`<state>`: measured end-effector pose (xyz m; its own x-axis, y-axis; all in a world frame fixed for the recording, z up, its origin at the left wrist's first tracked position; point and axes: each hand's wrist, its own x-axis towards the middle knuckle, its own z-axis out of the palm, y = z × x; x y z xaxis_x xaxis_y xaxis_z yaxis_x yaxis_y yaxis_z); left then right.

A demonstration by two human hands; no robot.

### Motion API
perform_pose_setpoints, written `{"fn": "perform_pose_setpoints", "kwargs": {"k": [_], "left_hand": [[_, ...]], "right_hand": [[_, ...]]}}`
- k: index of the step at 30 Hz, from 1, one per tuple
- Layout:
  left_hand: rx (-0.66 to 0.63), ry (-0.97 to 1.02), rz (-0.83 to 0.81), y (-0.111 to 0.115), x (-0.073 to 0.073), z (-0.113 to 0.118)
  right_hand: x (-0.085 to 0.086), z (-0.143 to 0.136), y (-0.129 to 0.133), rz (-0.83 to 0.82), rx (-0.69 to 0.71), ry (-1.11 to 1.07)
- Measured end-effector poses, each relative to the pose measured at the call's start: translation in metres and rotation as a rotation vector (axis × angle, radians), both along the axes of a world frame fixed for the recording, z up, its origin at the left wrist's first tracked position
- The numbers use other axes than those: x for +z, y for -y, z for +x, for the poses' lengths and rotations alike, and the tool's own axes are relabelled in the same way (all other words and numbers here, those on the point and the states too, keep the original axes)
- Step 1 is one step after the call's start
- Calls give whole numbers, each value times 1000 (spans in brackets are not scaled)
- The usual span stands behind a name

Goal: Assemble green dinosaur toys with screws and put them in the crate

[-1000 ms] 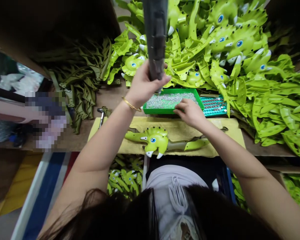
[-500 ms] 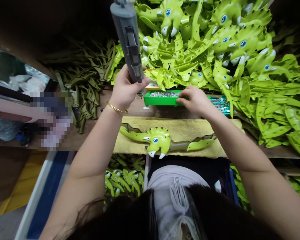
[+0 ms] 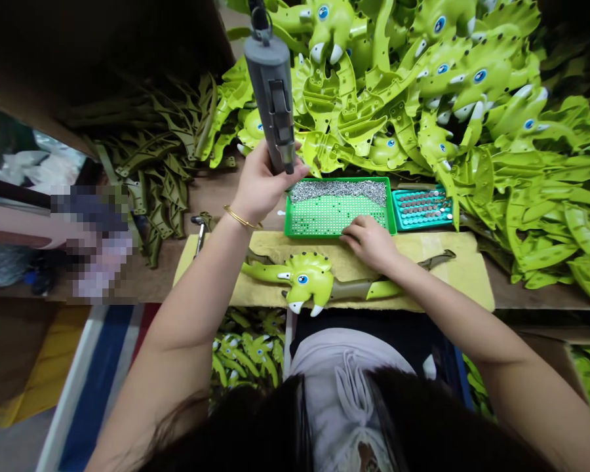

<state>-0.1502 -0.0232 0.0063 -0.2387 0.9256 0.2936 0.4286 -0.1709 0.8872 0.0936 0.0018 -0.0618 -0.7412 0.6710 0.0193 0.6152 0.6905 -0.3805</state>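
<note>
My left hand (image 3: 268, 177) is closed around the lower end of a grey electric screwdriver (image 3: 270, 98), which hangs upright from a cord. Its tip is hidden behind my fingers. My right hand (image 3: 368, 241) is at the front rim of a green tray (image 3: 392, 203), fingers curled together with the tips low. What they pinch, if anything, is too small to make out. Small silvery screws (image 3: 339, 190) are heaped along the tray's back, and dark dots mark some holes of its perforated plate. In front, a lime-green triceratops-head toy (image 3: 307, 280) with a brown-and-green handle lies on a yellow cloth (image 3: 437, 288).
A teal tray (image 3: 423, 210) of small round metal pieces adjoins the green one. Lime-green toy shells (image 3: 354, 111) pile up behind and to the right, brown parts (image 3: 172, 151) at the left. A hammer (image 3: 200, 236) lies beside my left forearm. Finished-looking toys (image 3: 248, 354) fill a box below.
The green tray has gone from tilted up to lying flat, showing its perforated plate. My right hand has moved down from its right corner to its front rim. The screwdriver has shifted slightly right.
</note>
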Motion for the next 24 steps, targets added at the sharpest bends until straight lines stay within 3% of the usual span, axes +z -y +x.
{"fn": "perform_pose_setpoints", "kwargs": {"k": [6, 10, 13, 16, 17, 19, 21, 24], "left_hand": [[-82, 52, -3, -18, -11, 26], [-140, 103, -23, -23, -22, 42], [-169, 72, -58, -17, -28, 48], [-187, 17, -81, -8, -30, 51], [-179, -12, -89, -4, -30, 53], [-124, -92, -100, 7, -27, 60], [-14, -196, -108, 27, -25, 74], [118, -370, -125, 69, -30, 108]], "right_hand": [[-7, -8, -11, 37, 24, -2], [-5, 2, -10, 41, -10, -36], [14, 22, -18, -10, -156, -208], [50, 28, -34, -85, -281, -541], [62, 23, -38, -116, -239, -657], [83, 6, -43, -206, -26, -830], [95, -18, -43, -312, 141, -847], [94, -41, -41, -401, 89, -710]]}}
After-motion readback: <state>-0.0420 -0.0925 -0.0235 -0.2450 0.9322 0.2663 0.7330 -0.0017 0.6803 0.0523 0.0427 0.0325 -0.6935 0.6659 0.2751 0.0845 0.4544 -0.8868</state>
